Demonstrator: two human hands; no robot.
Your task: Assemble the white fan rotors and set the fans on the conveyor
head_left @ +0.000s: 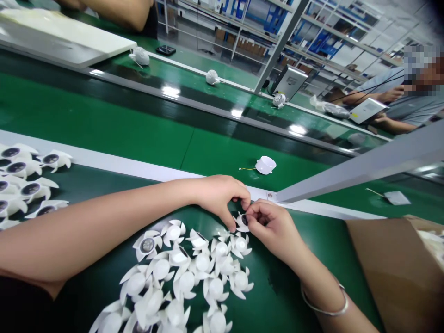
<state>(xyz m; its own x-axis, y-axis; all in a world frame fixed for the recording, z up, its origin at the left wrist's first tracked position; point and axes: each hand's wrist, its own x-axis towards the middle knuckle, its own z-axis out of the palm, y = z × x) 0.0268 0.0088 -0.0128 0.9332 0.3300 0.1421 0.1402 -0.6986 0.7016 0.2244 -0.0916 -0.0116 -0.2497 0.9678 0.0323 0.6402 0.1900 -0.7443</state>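
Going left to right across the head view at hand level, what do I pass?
Dark-centred white petal parts, left hand, pinched white petal part, right hand, brown cardboard box.

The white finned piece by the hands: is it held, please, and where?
The left hand and right hand pinch the finned piece around its dark centre.

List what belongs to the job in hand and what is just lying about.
Job: left hand, right hand, white petalled plastic piece with dark centre between them, heap of matching white pieces.
Lying about: black flat phone, brown cardboard box.
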